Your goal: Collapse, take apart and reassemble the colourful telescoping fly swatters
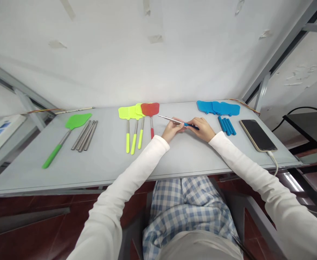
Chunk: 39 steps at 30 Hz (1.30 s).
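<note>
Person's L hand (172, 130) is clamped on metal rod (169, 118), R hand (204, 129) on its blue handle (195, 127), above table. Red swatter (150, 109) just off rod tip, yellow swatters (127, 112) further L; loose blue tubes (227, 126), then phone (258, 135), R of grip.

On table (106, 162), left to right: lone swatter (65, 137) lying, tubes (85, 136) lying just beside, swatter cluster (132, 112) resting, handles (227, 125) lying before loose heads (218, 107), phone (258, 135) sitting. Rod (171, 119) being held between cluster and handles.

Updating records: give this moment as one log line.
left hand: holds rod | right hand: holds blue handle | rod: in line with handle | blue heads: on table
</note>
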Tool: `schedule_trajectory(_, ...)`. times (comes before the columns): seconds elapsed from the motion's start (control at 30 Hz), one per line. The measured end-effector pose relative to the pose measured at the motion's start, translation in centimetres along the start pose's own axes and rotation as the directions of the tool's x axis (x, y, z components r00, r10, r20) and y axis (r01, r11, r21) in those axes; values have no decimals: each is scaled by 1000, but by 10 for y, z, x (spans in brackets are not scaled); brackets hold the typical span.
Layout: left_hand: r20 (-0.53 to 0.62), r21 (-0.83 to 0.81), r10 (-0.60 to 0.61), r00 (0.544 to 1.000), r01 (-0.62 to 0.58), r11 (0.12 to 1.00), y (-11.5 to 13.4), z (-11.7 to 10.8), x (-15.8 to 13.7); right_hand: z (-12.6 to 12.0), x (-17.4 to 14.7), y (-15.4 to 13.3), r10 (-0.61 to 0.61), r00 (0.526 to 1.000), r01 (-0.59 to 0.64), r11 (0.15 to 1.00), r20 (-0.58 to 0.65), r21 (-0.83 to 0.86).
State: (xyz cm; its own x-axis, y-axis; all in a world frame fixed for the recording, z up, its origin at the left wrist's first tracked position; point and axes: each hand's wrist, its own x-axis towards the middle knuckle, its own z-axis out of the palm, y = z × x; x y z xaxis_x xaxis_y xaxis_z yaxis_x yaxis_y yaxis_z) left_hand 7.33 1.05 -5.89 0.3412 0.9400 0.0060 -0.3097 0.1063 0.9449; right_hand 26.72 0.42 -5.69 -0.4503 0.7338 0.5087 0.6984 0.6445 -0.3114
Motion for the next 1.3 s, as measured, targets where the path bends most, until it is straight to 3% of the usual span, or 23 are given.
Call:
schedule_trajectory(0.23,113,55,-26,993,19,998,3,1,-2,0,0,-10,11,994,5,989,-108,150)
schedule_trajectory(0.4,71,27,1,997,-3,1000,4,2,-2,0,3,-12,17,986,15,982,-168,189)
schedule_trajectory(0.57,108,119,-26,994,13,993,0,0,-1,0,1,-10,-7,984,42,980,-178,194)
schedule_trajectory(0.7,97,148,52,994,-66,987,3,2,-1,-2,2,-8,20,987,9,984,-160,178)
schedule_trajectory(0.8,-24,114,135,991,-132,985,9,3,-2,-5,6,2,120,967,-101,991,-225,91)
schedule_trajectory(0.87,-124,70,156,980,-148,986,14,4,-2,-7,8,16,197,948,-218,974,-250,-59)
schedule_trajectory(0.97,-172,23,159,972,-158,987,20,4,-4,-7,11,42,299,929,-358,878,-220,-319)
schedule_trajectory(1.07,-156,6,142,978,-142,990,24,5,-7,-3,13,63,394,900,-433,773,-183,-464)
schedule_trajectory(1.17,-138,-20,137,981,-141,990,26,6,-8,0,14,68,462,876,-462,721,-139,-516)
schedule_trajectory(1.3,-194,-84,138,971,-157,984,29,1,-5,0,13,52,373,926,-334,754,-50,-565)
